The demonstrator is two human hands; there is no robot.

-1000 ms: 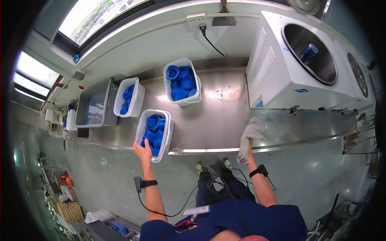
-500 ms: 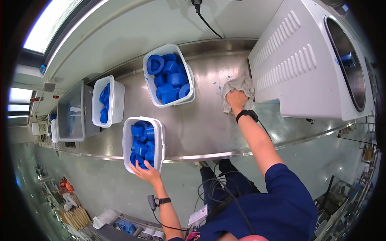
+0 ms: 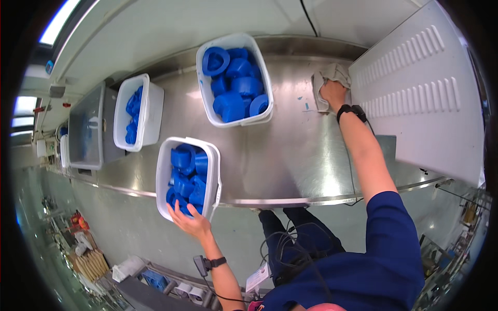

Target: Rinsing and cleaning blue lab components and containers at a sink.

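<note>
My right hand (image 3: 334,94) grips a crumpled beige cloth (image 3: 320,99) and presses it on the steel worktop (image 3: 270,155), close to a large pale housing. Small blue scraps (image 3: 306,105) lie just left of the cloth. At the worktop's front edge, my left hand (image 3: 192,224) is open, its fingers spread at the near rim of a white bucket (image 3: 213,168). Chunky blue plastic pieces (image 3: 183,185) fill that bucket. Whether the left fingers touch the rim cannot be made out.
Another white bucket (image 3: 267,61) of blue ring-like pieces stands at the back. Farther left are a third white bucket (image 3: 154,116) and a grey bin (image 3: 105,129). The vented pale housing (image 3: 415,103) bounds the right side. A cable (image 3: 309,18) hangs at the back wall.
My right hand has pushed the cloth farther back, along the pale housing. My left hand stays at the near bucket. The whole view has shifted with my head.
</note>
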